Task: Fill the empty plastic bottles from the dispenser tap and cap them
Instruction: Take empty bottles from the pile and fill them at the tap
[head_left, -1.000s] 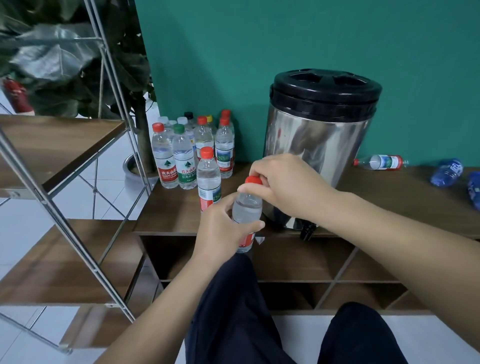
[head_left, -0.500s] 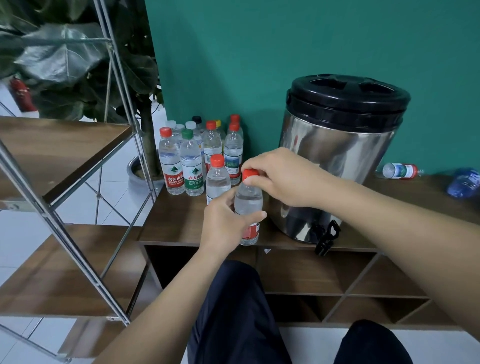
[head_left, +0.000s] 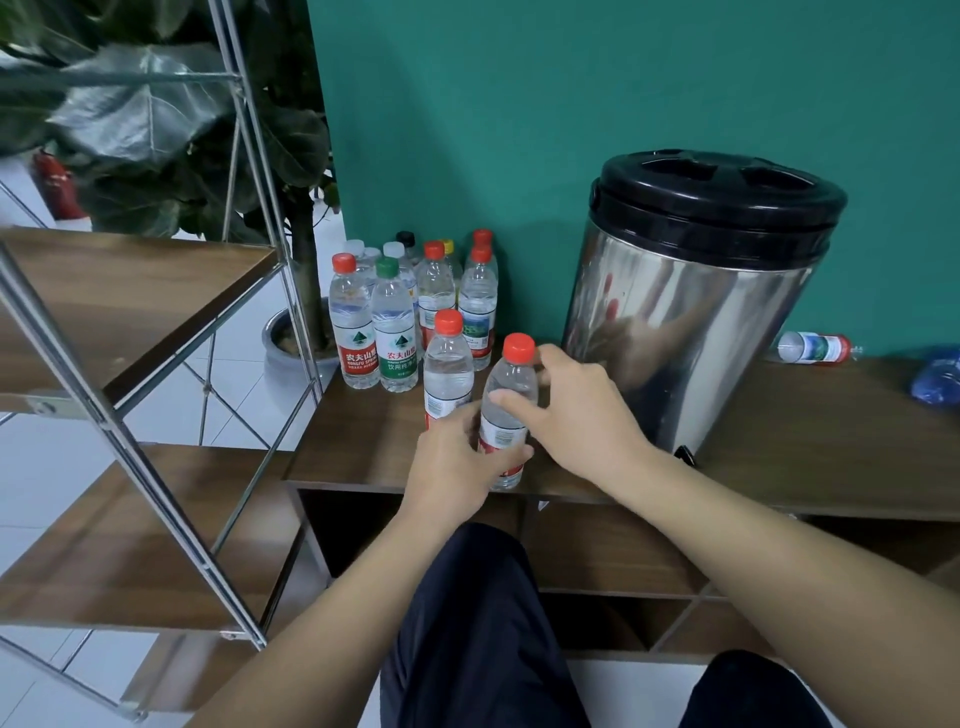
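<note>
We have a small water bottle (head_left: 506, 410) with a red cap (head_left: 519, 347) standing on the wooden cabinet top (head_left: 358, 441), near its front edge and just left of the stainless steel dispenser (head_left: 691, 312). Our left hand (head_left: 457, 462) wraps the lower body, fingers curled round the label, while our right hand (head_left: 582, 410) holds the upper body, thumb across the front below the shoulder and fingers curled behind. The cap is on and the bottle looks full of clear water, so we judge this one filled and capped; whether the cap is fully tight we cannot tell. It sits just beside another red-capped bottle (head_left: 448, 364), and behind them stands a cluster of capped bottles (head_left: 410, 306) against the green wall (head_left: 519, 104), all apparently full, which suggests much of the job is done. What remains, as far as we can see, lies to the right of the dispenser: a bottle lying on its side (head_left: 813, 347) and a crumpled blue bottle (head_left: 937, 375) at the frame edge, both seemingly empty. The tap (head_left: 684, 455) shows only as a dark piece at the dispenser's base, mostly hidden by our right forearm
</note>
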